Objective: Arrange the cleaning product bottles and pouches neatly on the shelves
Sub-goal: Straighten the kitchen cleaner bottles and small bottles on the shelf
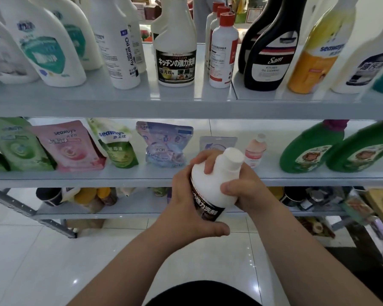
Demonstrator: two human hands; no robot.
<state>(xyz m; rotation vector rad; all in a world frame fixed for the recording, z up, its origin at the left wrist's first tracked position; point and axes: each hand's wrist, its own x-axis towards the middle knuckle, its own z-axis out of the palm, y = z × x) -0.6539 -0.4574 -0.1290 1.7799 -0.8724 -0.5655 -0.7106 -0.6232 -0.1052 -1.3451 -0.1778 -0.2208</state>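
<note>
While the left hand (186,202) curls around the labelled body of the white bottle (210,186), the right hand (250,191) clasps its shoulder below the cap (232,156). The bottle is held tilted, just before the middle shelf (296,179). Its plastic looks rigid and smooth, and it is likely moderately heavy if full. Grip the body, not the cap.

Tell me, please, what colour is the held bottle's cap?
The bottle cap is white; head view.
</note>
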